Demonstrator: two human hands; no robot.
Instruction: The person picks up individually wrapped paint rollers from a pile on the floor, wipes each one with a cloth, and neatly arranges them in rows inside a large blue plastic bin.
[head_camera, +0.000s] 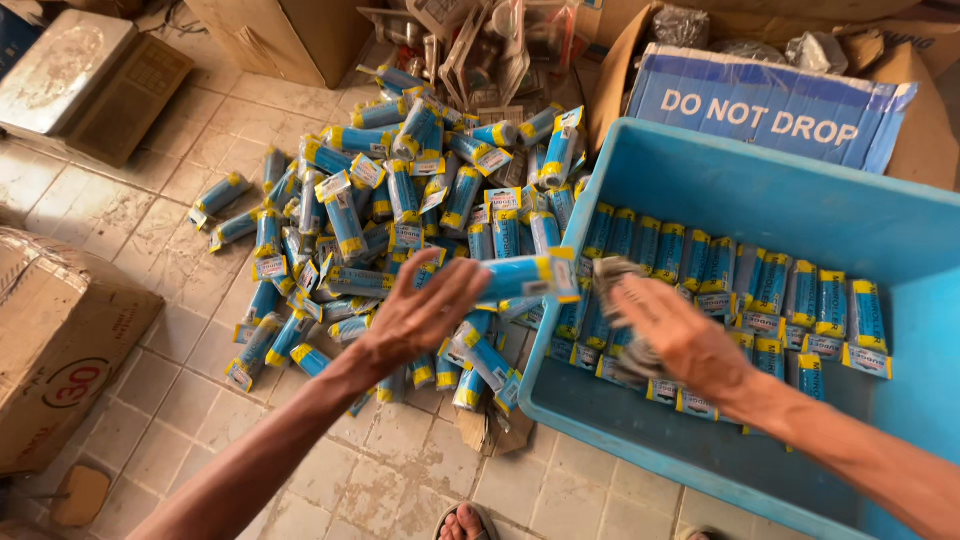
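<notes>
Worn beige tiled floor (150, 190), cardboard boxes (60, 340) around, a weighing scale (85, 75) at top left
</notes>
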